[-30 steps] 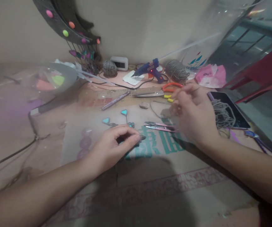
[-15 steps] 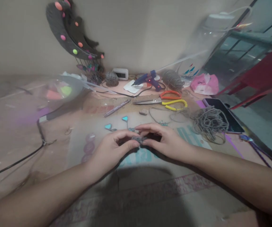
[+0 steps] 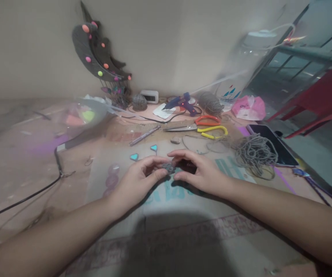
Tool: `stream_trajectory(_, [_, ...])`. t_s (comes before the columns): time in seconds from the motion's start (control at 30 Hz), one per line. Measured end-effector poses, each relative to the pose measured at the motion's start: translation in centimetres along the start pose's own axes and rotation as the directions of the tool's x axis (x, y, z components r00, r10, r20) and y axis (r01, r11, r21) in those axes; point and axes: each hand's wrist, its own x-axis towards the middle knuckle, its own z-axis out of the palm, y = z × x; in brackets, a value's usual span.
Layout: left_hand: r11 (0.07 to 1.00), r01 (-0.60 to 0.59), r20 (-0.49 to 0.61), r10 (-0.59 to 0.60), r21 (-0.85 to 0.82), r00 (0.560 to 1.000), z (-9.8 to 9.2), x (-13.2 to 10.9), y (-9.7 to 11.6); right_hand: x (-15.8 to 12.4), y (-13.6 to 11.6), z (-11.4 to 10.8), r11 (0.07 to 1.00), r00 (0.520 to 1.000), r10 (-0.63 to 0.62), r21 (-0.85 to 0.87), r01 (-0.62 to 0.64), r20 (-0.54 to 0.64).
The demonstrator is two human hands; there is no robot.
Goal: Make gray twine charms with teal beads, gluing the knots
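Note:
A small bundle of grey yarn (image 3: 169, 167) is pinched between the thumb and fingers of my left hand (image 3: 138, 179). Facing it from the other side is my right hand (image 3: 203, 171), its thumb and fingers curved apart around the bundle's right end; whether they touch it is hard to see. Just beyond my fingers lie a turquoise heart (image 3: 134, 157) and a second turquoise heart (image 3: 154, 147), both with dark edges. Off to the right sits a loose heap of grey yarn (image 3: 256, 152), with a strand trailing toward the middle.
Orange-and-yellow-handled scissors (image 3: 212, 129), a pen (image 3: 145, 135) and a blue glue gun (image 3: 180, 102) lie behind my hands. A tablet-like dark device (image 3: 284, 148) is by the right edge. Yarn balls (image 3: 139, 102), a clear bottle (image 3: 236, 73) and a black cable (image 3: 21, 206) surround the area.
My right thumb and fingers have spread apart and come away from the bundle, which stays in my left hand. The view has tilted slightly upward.

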Motion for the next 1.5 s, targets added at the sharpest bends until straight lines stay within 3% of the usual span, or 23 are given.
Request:
stream_trajectory(0.13, [1.000, 0.000, -0.041, 0.000, 0.001, 0.999, 0.08, -0.04, -0.14, -0.03, 0.40, 0.32, 0.998, 0.998, -0.057, 0.017, 0.057, 0.005])
stream_trajectory(0.43, [0.999, -0.033, -0.022, 0.034, 0.016, 0.999, 0.18, -0.03, -0.04, 0.03, 0.20, 0.22, 0.967, 0.988, -0.152, 0.202, 0.156, -0.035])
stream_trajectory(0.6, [0.998, -0.065, -0.031, 0.065, 0.025, 0.997, 0.26, -0.09, 0.19, 0.39, 0.48, 0.48, 0.956, 0.994, -0.081, 0.277, 0.100, -0.079])
stream_trajectory(0.9, [0.996, -0.083, -0.024, 0.084, 0.015, 0.996, 0.47, -0.05, -0.06, 0.35, 0.44, 0.43, 0.975, 0.993, -0.054, 0.210, 0.076, -0.109])
stream_trajectory(1.27, [0.995, -0.100, 0.016, 0.101, -0.007, 0.995, 0.68, 0.06, 0.00, 0.02, 0.49, 0.14, 0.970, 0.992, -0.105, 0.225, 0.089, 0.063])
stream_trajectory(1.5, [0.996, -0.090, 0.014, 0.090, 0.006, 0.996, 0.55, 0.07, -0.14, -0.19, 0.18, 0.11, 0.987, 0.992, -0.107, 0.131, 0.097, 0.068])
